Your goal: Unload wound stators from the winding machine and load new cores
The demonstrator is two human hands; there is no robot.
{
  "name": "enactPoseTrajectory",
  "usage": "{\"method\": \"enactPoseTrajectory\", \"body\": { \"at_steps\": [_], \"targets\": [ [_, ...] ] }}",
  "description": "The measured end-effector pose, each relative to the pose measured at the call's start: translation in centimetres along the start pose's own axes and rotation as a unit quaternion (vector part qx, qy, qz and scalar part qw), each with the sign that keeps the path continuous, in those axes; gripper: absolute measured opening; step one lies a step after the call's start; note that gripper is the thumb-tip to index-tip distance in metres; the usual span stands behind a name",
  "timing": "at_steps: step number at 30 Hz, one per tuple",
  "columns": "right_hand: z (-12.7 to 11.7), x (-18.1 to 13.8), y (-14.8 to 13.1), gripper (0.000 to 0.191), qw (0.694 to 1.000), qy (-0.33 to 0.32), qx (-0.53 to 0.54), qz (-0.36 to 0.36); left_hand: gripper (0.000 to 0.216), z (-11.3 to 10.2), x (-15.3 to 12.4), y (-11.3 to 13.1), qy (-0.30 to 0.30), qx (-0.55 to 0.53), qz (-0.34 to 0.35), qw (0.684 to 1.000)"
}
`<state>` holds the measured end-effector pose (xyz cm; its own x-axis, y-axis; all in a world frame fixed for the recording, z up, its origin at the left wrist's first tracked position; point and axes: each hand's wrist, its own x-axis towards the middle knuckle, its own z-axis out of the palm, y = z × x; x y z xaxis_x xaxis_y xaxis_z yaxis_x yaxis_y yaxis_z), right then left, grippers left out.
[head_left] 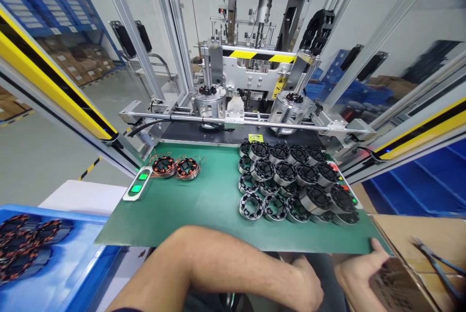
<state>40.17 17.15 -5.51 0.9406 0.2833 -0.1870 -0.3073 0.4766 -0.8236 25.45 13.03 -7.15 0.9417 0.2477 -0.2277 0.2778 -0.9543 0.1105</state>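
Observation:
My left forearm crosses the lower middle of the view. At its end, my left hand point(307, 283) is curled closed below the front edge of the green tabletop point(211, 210); what it holds, if anything, is hidden. My right hand point(358, 268) is at the tabletop's right front corner, thumb over the edge and the other fingers out of sight. Stacked motor stators point(286, 173) without windings stand on the right of the tabletop, some in two layers. Two copper-wound stators point(187, 168) with loose wire ends lie at the left.
Behind the tabletop stands a machine with two round fixtures point(210, 103). A button panel point(137, 183) lights green at left. A blue tray point(73, 258) holds several wound stators. Pliers point(433, 261) rest on a cardboard box point(418, 229) at right. Yellow-black posts flank the station.

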Motion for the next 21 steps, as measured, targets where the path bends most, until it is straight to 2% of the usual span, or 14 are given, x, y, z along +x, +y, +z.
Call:
{"method": "enactPoseTrajectory", "body": {
  "at_steps": [6,11,15,21],
  "targets": [
    [0.1,0.1,-0.1,0.04,1.0,-0.001,-0.004,-0.006,0.021,0.0,0.1,0.1,-0.078,0.023,0.029,0.996],
    [0.7,-1.0,-0.4,0.037,0.999,-0.007,-0.036,-0.013,0.018,-0.1,0.0,0.1,-0.047,0.008,-0.004,0.999],
    [1.1,-1.7,-0.6,0.035,0.999,-0.004,-0.041,-0.014,0.023,0.1,0.2,0.2,-0.011,0.032,0.019,0.999],
    [1.4,-1.9,-0.9,0.036,0.999,-0.003,-0.041,-0.008,0.018,0.3,0.5,0.2,-0.079,0.04,0.043,0.995]
  ]
}}
